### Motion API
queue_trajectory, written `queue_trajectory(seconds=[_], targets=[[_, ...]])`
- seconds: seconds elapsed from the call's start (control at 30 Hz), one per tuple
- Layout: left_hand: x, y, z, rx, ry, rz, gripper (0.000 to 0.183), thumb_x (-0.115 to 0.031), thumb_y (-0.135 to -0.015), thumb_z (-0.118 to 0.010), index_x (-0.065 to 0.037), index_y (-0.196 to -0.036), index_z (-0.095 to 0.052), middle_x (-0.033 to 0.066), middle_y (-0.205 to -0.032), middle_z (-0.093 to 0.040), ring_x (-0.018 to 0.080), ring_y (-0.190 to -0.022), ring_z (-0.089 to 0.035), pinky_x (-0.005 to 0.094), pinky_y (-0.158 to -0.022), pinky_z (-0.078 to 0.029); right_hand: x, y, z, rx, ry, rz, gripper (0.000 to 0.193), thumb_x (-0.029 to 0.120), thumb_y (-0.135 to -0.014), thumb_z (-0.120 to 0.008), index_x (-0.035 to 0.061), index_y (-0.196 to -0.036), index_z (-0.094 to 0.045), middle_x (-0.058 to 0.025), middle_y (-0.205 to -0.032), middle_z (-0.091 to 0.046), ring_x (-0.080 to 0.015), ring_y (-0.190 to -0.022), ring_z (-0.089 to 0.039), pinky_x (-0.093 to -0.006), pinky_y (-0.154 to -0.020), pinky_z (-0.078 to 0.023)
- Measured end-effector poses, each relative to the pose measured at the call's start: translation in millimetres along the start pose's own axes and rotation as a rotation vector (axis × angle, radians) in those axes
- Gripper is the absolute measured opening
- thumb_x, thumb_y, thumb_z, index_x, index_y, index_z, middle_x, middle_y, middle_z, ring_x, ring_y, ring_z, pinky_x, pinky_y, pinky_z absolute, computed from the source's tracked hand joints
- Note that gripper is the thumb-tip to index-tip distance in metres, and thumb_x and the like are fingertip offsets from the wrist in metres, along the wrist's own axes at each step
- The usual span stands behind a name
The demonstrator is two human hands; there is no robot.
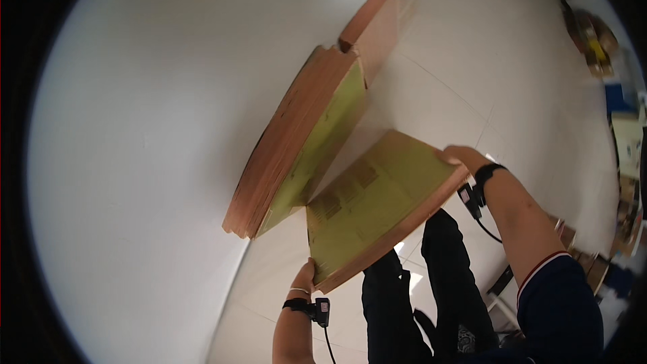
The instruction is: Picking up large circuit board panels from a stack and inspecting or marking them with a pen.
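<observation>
Between my two hands is a flattened cardboard box (pixel 377 202) with a yellow-green face, printed marks and a brown edge. My left hand (pixel 306 275) grips its lower left corner, with the fingers partly hidden. My right hand (pixel 461 156) is closed over its upper right corner. The box is tilted, and its far left corner comes close to a stack of similar flattened cardboard boxes (pixel 290 135); I cannot tell whether they touch. That stack stands on edge against the white wall (pixel 148 162), its brown edges showing.
Beyond the stack, more flattened cardboard (pixel 381 20) leans along the wall. Glossy pale tiles (pixel 458 87) cover the floor. At the far right are shelves or tables with assorted goods (pixel 627 141). Dark-trousered legs (pixel 387 303) stand below the box. Each wrist wears a strapped device with a cable.
</observation>
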State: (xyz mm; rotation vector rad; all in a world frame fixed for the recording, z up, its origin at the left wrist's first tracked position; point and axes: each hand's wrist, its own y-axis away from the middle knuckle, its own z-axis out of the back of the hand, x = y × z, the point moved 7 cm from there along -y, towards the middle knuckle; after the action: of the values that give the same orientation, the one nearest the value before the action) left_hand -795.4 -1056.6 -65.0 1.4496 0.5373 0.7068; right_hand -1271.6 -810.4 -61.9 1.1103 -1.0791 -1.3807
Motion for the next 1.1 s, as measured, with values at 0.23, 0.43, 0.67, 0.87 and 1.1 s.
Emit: queue_trajectory(seconds=[0.23, 0.43, 0.67, 0.87, 1.1], targets=[[-14.2, -33.0, 48.8, -0.273, -0.889, -0.195, 0.07, -0.051, -0.094, -0.022, 0.008, -0.125, -0.044, 0.0201, -0.125, -0.05, 0.0284, -0.115, -0.048, 0.0346, -0.096, -0.037, -178.9, -47.2, -144.4, -0.108, -0.208, 0.042, 0.073, 0.055, -0.09, -0.029, -0.0101, -0.114, -0.053, -0.0266, -0.119, -0.053, -0.0354, -0.115, -0.049, -0.0404, -0.096, -0.036], [-45.7, -27.2, -15.1, -0.307, -1.228, -0.155, 0.071, -0.05, -0.095, -0.022, 0.01, -0.123, -0.046, 0.022, -0.124, -0.05, 0.0286, -0.114, -0.049, 0.0345, -0.097, -0.035, -276.6, -55.3, -294.7, -0.036, -0.59, -0.073, 0.074, 0.054, -0.091, -0.03, -0.0136, -0.114, -0.05, -0.029, -0.118, -0.052, -0.0372, -0.114, -0.049, -0.0414, -0.095, -0.038], [-43.8, -56.5, -112.4, -0.337, -1.525, -0.252, 0.069, -0.049, -0.095, -0.023, 0.01, -0.124, -0.045, 0.0219, -0.126, -0.049, 0.0283, -0.117, -0.047, 0.0347, -0.097, -0.034, -364.3, -73.7, -452.7, -0.096, -0.991, -0.127, 0.071, 0.052, -0.09, -0.032, -0.0115, -0.112, -0.054, -0.0298, -0.113, -0.055, -0.0382, -0.11, -0.051, -0.0416, -0.094, -0.038], [17.0, -58.7, -227.5, -0.273, -1.889, -0.411, 0.072, -0.051, -0.094, -0.022, 0.012, -0.121, -0.046, 0.0247, -0.122, -0.052, 0.0307, -0.114, -0.05, 0.0355, -0.095, -0.037, -439.6, -28.7, -589.9, -0.036, -1.376, -0.257, 0.062, 0.046, -0.09, -0.034, -0.0066, -0.116, -0.053, -0.025, -0.121, -0.052, -0.0363, -0.115, -0.048, -0.0408, -0.096, -0.037], [179.2, -99.3, -337.6, 0.089, -2.024, -0.197, 0.077, -0.059, -0.09, -0.034, 0.008, -0.126, -0.043, 0.0178, -0.12, -0.053, 0.0233, -0.109, -0.052, 0.0329, -0.089, -0.042, -450.9, 11.8, -803.6, 0.0, -1.875, -0.429, 0.064, 0.048, -0.091, -0.034, -0.0073, -0.116, -0.052, -0.0234, -0.12, -0.053, -0.035, -0.112, -0.051, -0.0406, -0.096, -0.038]])
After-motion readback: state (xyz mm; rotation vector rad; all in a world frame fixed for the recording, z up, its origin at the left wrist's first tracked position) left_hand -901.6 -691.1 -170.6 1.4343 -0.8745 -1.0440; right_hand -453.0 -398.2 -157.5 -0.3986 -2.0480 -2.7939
